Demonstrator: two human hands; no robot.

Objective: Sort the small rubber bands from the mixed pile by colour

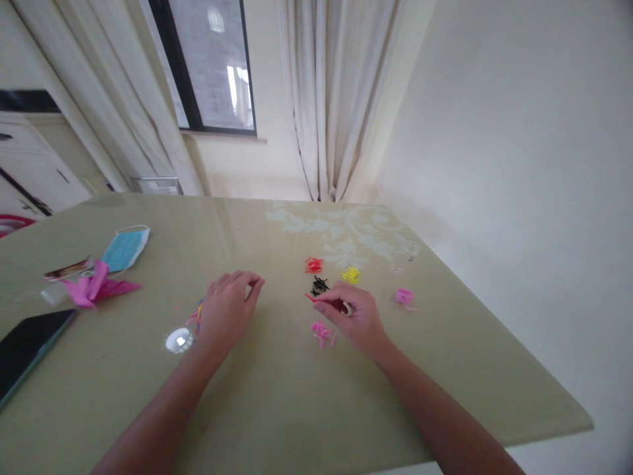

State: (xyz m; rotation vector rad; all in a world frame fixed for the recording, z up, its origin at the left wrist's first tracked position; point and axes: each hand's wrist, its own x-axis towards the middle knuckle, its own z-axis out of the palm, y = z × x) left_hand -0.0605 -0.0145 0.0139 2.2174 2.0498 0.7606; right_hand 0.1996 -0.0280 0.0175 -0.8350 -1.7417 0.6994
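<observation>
My right hand pinches a thin red strip between thumb and forefinger, its tip sticking out to the left. Around that hand lie small piles of similar short pieces: a red pile, a black pile, a yellow pile and a pink pile. Over on the left, my left hand hovers with thumb and forefinger pressed together; whatever they may hold is too small to make out. Partly hidden behind its wrist is a multicoloured heap of small pieces.
A shiny round object sits by my left wrist. Farther left are a phone, a pink folded-paper figure and a blue face mask. On the right are a pink coil and a clear container. A wall borders the table.
</observation>
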